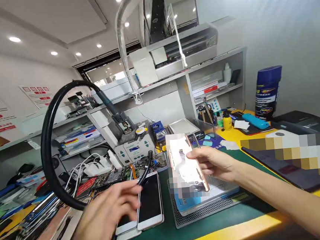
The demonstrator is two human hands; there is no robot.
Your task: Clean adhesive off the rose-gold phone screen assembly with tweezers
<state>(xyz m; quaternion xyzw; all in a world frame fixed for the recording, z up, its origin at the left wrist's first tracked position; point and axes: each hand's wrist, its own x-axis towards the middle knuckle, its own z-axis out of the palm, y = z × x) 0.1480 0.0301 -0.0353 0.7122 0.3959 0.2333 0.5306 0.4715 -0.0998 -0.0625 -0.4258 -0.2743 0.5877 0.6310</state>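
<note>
A gold-edged phone (186, 164), washed out by glare, is tilted up at the left of the right hand (218, 163), which pinches its right edge. Farther left, the left hand (114, 202) is blurred, fingers loosely spread beside a black tube (150, 160); I cannot tell whether they touch. A white phone (150, 199) lies on the table (170, 235) between both hands.

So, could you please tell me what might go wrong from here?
The right hand holds the gold-edged device by one long side, tilted, so it could slip. The left hand, fingers spread, is right beside the white-framed phone and might nudge it. The looped black hose passes close to that hand and could get snagged.
</note>
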